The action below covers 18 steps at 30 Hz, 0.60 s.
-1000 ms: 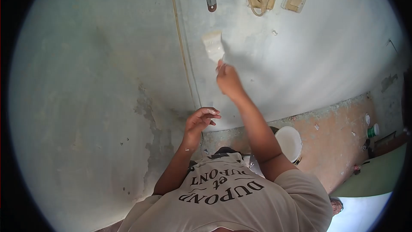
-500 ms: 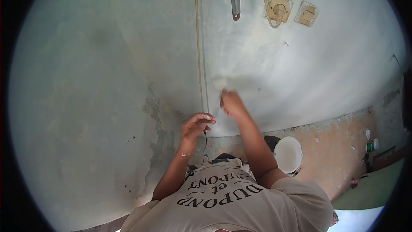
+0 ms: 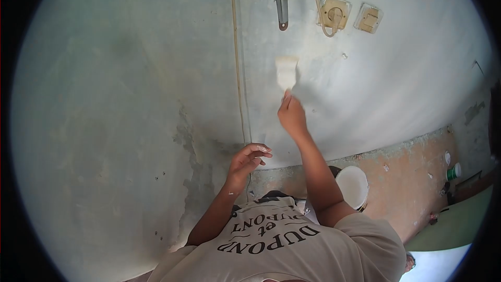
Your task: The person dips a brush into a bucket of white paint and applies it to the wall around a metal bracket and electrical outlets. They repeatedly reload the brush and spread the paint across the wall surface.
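Observation:
My right hand (image 3: 292,116) is closed round the handle of a paintbrush (image 3: 287,72), whose wide, pale head points up against the pale grey-blue wall (image 3: 156,73). Lower and to the left, my left hand (image 3: 249,161) is raised near the wall's lower edge, its fingers curled but apart, with nothing in them. White smears mark its fingers. Beside it a thin cable (image 3: 237,62) runs down the wall.
A white bucket (image 3: 353,188) stands right of my right forearm. Higher up are a socket (image 3: 334,14) with a plug, a switch (image 3: 368,18) and a hanging metal bracket (image 3: 281,0). A green-and-white container (image 3: 453,171) is at the far right.
My right hand has moved up and slightly right with the brush, which now shows clearly. My left hand has shifted a little right and down.

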Available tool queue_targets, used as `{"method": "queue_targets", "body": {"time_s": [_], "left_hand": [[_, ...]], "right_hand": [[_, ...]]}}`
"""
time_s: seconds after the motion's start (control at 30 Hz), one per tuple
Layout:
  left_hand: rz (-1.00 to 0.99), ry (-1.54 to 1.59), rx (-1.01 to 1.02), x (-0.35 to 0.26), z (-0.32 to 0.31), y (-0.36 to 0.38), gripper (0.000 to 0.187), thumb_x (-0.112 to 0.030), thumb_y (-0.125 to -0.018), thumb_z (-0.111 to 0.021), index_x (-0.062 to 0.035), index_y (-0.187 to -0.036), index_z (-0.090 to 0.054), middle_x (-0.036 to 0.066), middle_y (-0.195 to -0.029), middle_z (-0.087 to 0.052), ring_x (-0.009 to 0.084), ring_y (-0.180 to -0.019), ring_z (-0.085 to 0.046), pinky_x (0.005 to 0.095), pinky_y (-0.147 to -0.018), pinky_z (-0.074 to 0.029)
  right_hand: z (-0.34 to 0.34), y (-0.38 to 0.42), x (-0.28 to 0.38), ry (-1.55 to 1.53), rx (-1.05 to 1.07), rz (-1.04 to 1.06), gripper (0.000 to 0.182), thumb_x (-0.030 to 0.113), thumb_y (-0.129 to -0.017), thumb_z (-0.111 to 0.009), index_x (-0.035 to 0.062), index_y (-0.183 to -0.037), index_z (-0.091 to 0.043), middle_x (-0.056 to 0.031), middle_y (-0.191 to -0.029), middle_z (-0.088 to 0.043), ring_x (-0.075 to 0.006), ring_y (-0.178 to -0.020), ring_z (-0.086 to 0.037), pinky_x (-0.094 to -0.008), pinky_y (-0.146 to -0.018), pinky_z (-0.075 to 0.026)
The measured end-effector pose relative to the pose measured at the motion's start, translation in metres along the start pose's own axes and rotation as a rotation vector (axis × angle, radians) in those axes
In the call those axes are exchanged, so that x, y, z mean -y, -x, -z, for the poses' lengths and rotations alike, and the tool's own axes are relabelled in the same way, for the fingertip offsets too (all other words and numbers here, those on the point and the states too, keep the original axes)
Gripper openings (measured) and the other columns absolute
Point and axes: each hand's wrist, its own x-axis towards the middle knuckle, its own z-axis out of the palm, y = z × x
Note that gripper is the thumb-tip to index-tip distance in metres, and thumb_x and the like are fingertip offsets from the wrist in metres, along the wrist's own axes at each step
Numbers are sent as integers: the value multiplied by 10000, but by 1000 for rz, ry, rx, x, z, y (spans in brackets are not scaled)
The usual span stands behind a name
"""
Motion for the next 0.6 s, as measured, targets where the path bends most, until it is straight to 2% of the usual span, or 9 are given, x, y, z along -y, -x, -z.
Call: {"method": "queue_targets", "body": {"time_s": [0.07, 0.13, 0.2, 0.3, 0.33, 0.4, 0.47, 0.57, 0.6], "left_hand": [[1, 5, 6, 1, 1, -1, 306, -134, -894, -521, -30, -1167, -614, 110, -1227, -629, 235, -1128, -618, 369, -893, -434], [-1, 14, 13, 4, 0, -1, 307, -145, -896, -527, -29, -1166, -615, 111, -1227, -628, 233, -1127, -617, 369, -892, -434], [-16, 5, 23, 4, 0, -3, 304, -163, -898, -538, -29, -1158, -618, 108, -1229, -621, 232, -1126, -614, 367, -891, -433], [-22, -2, 33, 1, -4, -3, 307, -181, -897, -550, -30, -1154, -621, 108, -1226, -615, 236, -1125, -613, 363, -887, -435], [-27, -3, 36, 0, -5, -5, 307, -181, -897, -550, -30, -1154, -621, 108, -1226, -615, 236, -1125, -613, 363, -887, -435], [-48, 15, 41, 1, -7, -5, 319, -195, -895, -557, -32, -1162, -617, 109, -1218, -612, 239, -1123, -610, 357, -884, -437], [-78, 11, 57, -5, -13, -12, 327, -201, -893, -562, -32, -1168, -614, 112, -1220, -606, 243, -1122, -608, 357, -885, -438], [-144, -10, 96, -23, -23, -19, 342, -207, -890, -569, -27, -1178, -608, 120, -1224, -594, 255, -1119, -606, 359, -888, -440], [-179, -21, 113, -28, -25, -21, 348, -207, -889, -571, -23, -1183, -605, 125, -1226, -588, 261, -1117, -605, 361, -889, -441]], "right_hand": [[-26, 26, -38, 113, 146, -63, 492, 292, -1058, -334, -67, -896, -628, -296, -850, -667, -448, -806, -666, -517, -781, -521], [-27, 46, -58, -29, 576, -327, 531, 314, -1055, -344, -115, -874, -601, -309, -750, -647, -401, -632, -676, -485, -674, -541], [-46, 70, -89, -119, 481, -454, 556, 326, -1038, -365, -126, -803, -588, -265, -604, -595, -330, -467, -625, -450, -535, -518], [-45, 70, -98, -219, 488, -482, 526, 333, -1013, -402, -101, -775, -580, -202, -560, -570, -305, -427, -585, -426, -466, -483], [-34, 61, -83, -219, 484, -477, 526, 333, -1013, -402, -101, -775, -580, -202, -560, -570, -305, -427, -585, -426, -466, -483], [-2, 36, -48, -389, 429, -417, 491, 340, -1002, -429, -67, -766, -569, -128, -550, -539, -237, -405, -521, -390, -422, -430], [35, 14, 0, -574, 415, -485, 384, 321, -1033, -437, 44, -807, -578, -6, -550, -472, -108, -396, -392, -293, -367, -283], [78, 1, 63, -528, 333, -342, 402, 344, -1050, -429, 64, -793, -560, 9, -551, -471, -88, -407, -376, -278, -369, -269], [87, -5, 76, -580, 305, -266, 396, 314, -1039, -422, 44, -786, -563, -3, -553, -485, -101, -422, -407, -291, -381, -302]]}}
